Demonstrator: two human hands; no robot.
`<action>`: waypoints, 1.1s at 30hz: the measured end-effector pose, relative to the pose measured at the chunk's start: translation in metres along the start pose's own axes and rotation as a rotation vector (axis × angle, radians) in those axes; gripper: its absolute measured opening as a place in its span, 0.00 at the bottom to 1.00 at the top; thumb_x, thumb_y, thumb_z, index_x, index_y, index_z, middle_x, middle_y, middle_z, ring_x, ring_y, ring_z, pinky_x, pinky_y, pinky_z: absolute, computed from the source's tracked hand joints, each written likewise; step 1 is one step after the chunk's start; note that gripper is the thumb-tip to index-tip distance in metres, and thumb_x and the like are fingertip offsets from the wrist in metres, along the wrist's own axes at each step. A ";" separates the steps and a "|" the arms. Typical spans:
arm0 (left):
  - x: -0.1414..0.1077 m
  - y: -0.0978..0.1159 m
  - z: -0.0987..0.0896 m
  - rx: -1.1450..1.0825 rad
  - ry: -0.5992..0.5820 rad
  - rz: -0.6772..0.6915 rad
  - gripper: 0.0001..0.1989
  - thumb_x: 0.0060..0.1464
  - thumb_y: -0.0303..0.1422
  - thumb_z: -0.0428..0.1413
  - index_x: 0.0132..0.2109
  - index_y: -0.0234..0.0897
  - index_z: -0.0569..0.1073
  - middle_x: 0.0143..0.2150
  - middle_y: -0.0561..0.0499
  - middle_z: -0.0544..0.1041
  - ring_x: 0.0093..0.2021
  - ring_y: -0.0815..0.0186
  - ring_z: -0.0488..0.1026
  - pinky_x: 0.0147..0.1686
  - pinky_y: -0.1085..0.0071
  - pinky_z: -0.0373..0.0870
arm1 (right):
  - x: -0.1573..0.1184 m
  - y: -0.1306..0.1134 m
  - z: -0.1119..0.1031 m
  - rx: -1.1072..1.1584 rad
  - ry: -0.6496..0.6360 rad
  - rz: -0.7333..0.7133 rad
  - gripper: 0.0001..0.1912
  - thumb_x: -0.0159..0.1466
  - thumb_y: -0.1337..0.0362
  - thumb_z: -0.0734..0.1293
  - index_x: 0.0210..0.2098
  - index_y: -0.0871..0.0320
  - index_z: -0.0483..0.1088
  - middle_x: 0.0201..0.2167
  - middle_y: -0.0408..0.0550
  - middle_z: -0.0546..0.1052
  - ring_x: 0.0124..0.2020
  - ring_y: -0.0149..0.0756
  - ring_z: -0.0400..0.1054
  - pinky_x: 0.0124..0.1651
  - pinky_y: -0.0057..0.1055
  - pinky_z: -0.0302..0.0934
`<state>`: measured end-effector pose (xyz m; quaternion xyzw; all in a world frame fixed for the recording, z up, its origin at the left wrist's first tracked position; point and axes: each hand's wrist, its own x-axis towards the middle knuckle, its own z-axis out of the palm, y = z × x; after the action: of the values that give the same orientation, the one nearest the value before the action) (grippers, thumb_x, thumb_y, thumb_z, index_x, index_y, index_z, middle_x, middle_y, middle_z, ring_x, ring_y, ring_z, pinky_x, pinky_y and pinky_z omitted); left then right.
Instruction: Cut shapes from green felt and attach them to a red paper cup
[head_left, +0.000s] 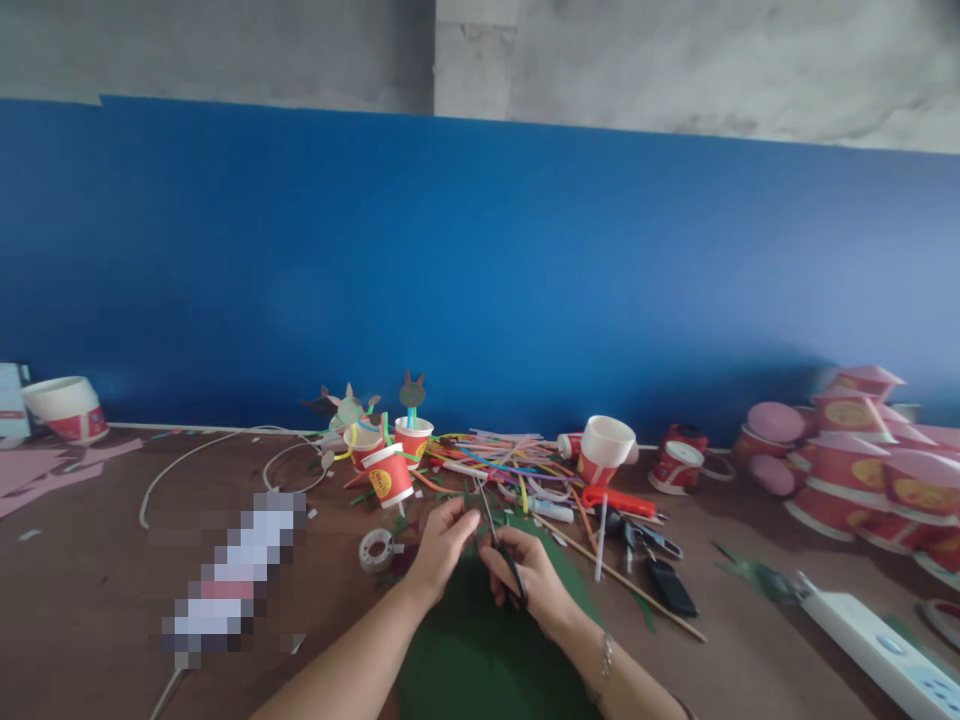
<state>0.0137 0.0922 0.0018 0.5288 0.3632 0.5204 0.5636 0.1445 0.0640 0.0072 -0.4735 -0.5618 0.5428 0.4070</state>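
Note:
My right hand (pixel 531 578) is closed round the black handles of a pair of scissors (pixel 514 572). The slim metal blades point up and away from me, toward the fingers of the other hand. My left hand (pixel 442 540) is closed in a pinch on a small piece of green paper (pixel 473 502) beside the blades; the fingers partly hide it. Beneath both hands lies a large dark green sheet (pixel 487 655) on the brown table. To the left of my left hand, a roll of tape (pixel 376 550) lies flat.
Paper cups with figures (pixel 387 477) stand behind my hands, next to a heap of coloured pipe cleaners (pixel 487 455). On the right are a wooden stick (pixel 637 584), keys with a black fob (pixel 671 587), stacked red cups (pixel 847 480) and a white power strip (pixel 877 635). A blue wall panel (pixel 480 270) rises behind.

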 end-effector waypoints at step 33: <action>0.005 -0.011 -0.005 0.032 0.017 0.008 0.15 0.51 0.39 0.52 0.24 0.35 0.61 0.19 0.59 0.57 0.20 0.74 0.51 0.21 0.76 0.47 | 0.000 0.001 0.000 0.008 0.011 -0.011 0.17 0.51 0.52 0.68 0.26 0.60 0.65 0.12 0.36 0.64 0.13 0.25 0.59 0.15 0.20 0.52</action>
<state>0.0124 0.0987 -0.0094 0.5347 0.3739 0.5214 0.5499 0.1448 0.0639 0.0060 -0.4717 -0.5601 0.5402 0.4148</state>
